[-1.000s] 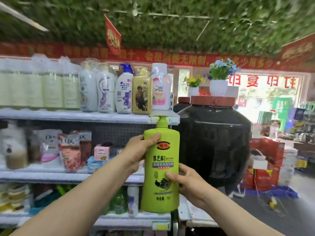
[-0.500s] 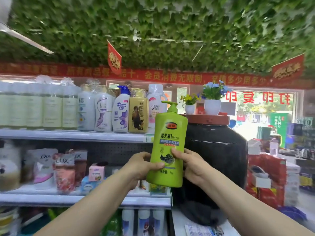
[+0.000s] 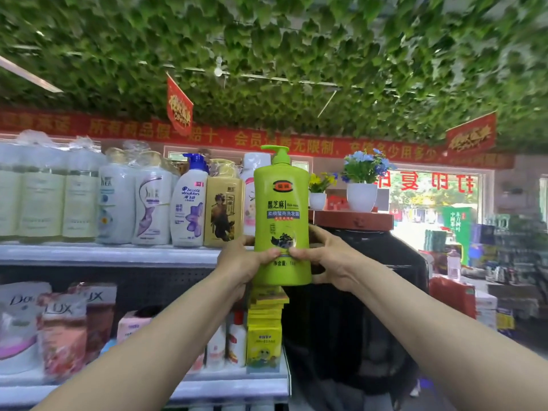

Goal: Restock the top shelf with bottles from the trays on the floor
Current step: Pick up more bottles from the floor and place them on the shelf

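I hold the green bottle point(image 3: 281, 215) upright with both hands, at the right end of the top shelf point(image 3: 106, 254). My left hand point(image 3: 241, 262) grips its lower left side, and my right hand point(image 3: 321, 256) grips the lower right side, with both thumbs pressed on the front label. Its base is lower than the shelf edge. Just left of it stands a yellow bottle point(image 3: 223, 212).

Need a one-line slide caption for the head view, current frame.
Both hands, left and right, grip an upright green pump bottle at the right end of the top shelf.
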Demonstrator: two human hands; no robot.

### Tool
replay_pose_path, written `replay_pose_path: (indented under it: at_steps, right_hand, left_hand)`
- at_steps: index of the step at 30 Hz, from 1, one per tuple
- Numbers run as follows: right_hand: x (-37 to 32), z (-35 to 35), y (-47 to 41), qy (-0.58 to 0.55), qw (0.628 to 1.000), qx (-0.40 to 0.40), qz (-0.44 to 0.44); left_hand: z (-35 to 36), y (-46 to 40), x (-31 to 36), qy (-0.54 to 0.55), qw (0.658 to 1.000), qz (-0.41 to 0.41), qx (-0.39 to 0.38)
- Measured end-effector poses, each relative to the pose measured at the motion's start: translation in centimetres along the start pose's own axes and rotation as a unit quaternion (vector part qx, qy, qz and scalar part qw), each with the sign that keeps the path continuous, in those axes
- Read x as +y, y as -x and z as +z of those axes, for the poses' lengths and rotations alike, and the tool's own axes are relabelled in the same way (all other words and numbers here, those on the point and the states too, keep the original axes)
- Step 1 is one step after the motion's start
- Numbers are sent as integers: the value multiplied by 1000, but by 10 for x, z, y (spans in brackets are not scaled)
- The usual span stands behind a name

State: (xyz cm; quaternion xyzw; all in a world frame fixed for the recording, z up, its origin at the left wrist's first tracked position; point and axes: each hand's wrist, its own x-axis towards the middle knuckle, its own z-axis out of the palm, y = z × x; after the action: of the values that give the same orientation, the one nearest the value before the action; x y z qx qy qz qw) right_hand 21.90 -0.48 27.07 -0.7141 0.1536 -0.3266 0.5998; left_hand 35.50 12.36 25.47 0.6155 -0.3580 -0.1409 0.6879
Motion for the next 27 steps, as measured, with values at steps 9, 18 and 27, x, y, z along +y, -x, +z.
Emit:
replay_pose_path:
  at_steps: [9, 18, 27]
  right_hand:
    - [-17, -2, -67, -59, 997, 31, -34]
    - [-16, -4, -115, -71, 995, 51, -57]
    - [-3, -5, -146, -72, 995, 58, -49]
  left_hand:
    - [15, -63, 21, -84, 991, 90, 57]
    - [40, -105, 10, -147, 982, 108, 49]
    - [50, -140, -4, -101, 992, 71, -9]
